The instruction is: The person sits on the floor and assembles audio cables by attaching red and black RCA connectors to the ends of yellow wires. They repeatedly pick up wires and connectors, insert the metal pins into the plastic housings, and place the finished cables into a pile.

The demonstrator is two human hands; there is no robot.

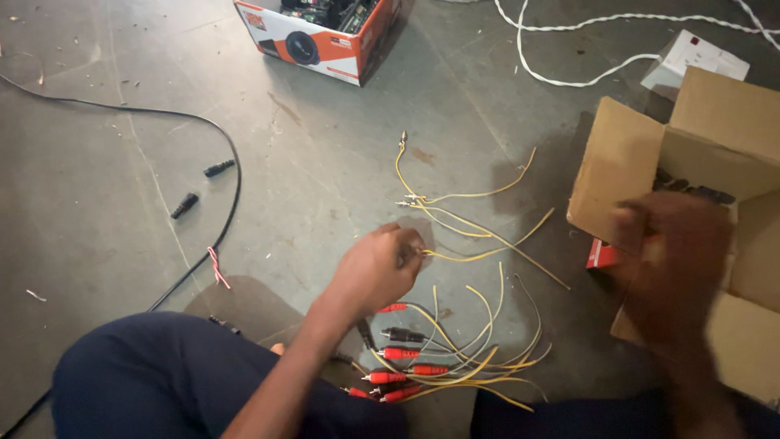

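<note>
His left hand (378, 268) is pinched shut on a yellow wire (479, 254); the blurred right hand (678, 252) hovers by the cardboard box (723, 130), grip unclear.

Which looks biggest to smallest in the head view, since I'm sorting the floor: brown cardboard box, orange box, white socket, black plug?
1. brown cardboard box, though nearest the camera and cut off at the edge
2. orange box, partly cropped
3. white socket
4. black plug
</note>
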